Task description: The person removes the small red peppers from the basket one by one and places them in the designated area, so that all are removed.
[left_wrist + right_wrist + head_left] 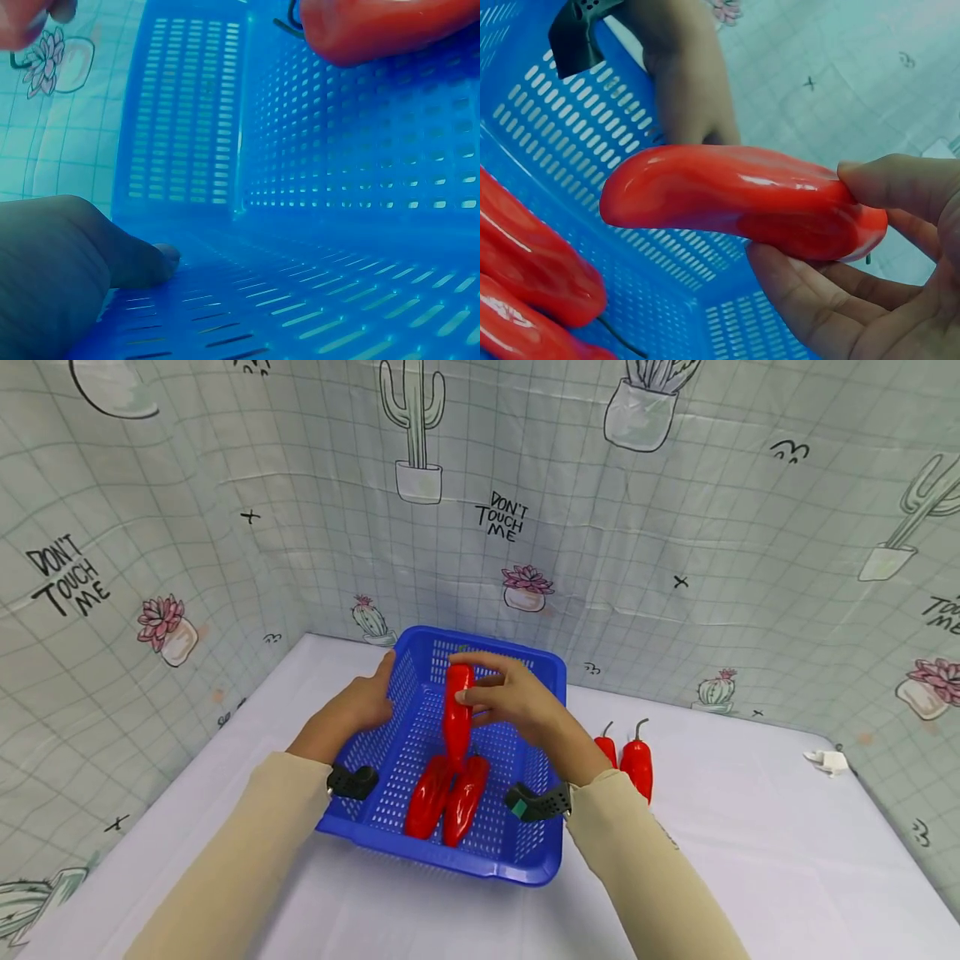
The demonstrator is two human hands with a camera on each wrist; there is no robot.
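A blue perforated basket (551,672) stands on the white table. My right hand (510,693) grips a glossy red pepper (457,714) over the basket, with the pepper's tip pointing down; in the right wrist view the same red pepper (735,199) lies between thumb and fingers (817,300). Two more red peppers (446,797) lie on the basket floor. My left hand (363,702) grips the basket's left wall, the thumb (142,259) pressed on the inside. The held pepper (375,30) shows at the top of the left wrist view.
Two red peppers with green stems (626,760) lie on the table just right of the basket. A small white object (825,762) sits at the far right. Cloth walls with cactus prints (420,435) close in the table on three sides.
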